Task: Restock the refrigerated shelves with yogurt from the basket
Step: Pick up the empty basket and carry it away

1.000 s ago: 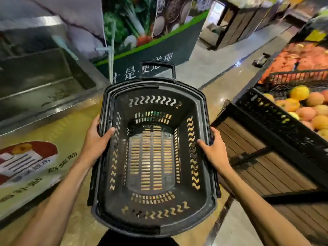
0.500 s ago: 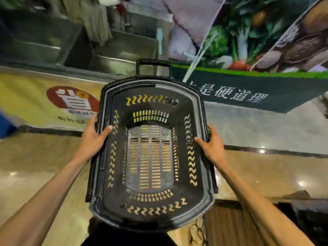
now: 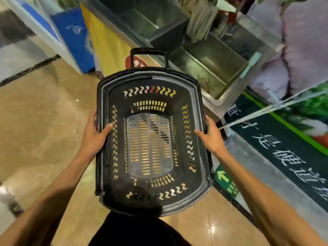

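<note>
A black plastic shopping basket point(image 3: 199, 178) with slotted walls and floor is held level in front of me, above the floor. Nothing lies inside it; I see the floor through its slots. Its pull handle point(image 3: 148, 51) stands up at the far end. My left hand point(image 3: 94, 134) grips the basket's left rim, thumb over the inside wall. My right hand point(image 3: 212, 137) grips the right rim the same way. No yogurt and no refrigerated shelves show in this view.
A steel counter with sunken trays point(image 3: 209, 68) runs ahead and to the right. A yellow banner point(image 3: 110, 45) and a blue panel point(image 3: 76, 38) stand at the far left. A dark green sign with white characters point(image 3: 287, 155) lies at the right. Tan polished floor point(image 3: 44, 125) spreads left.
My view has swung left while both hands keep their hold on the basket. The fruit display has left the view; the steel counter and green sign have slid right, and a blue panel appeared at left.
</note>
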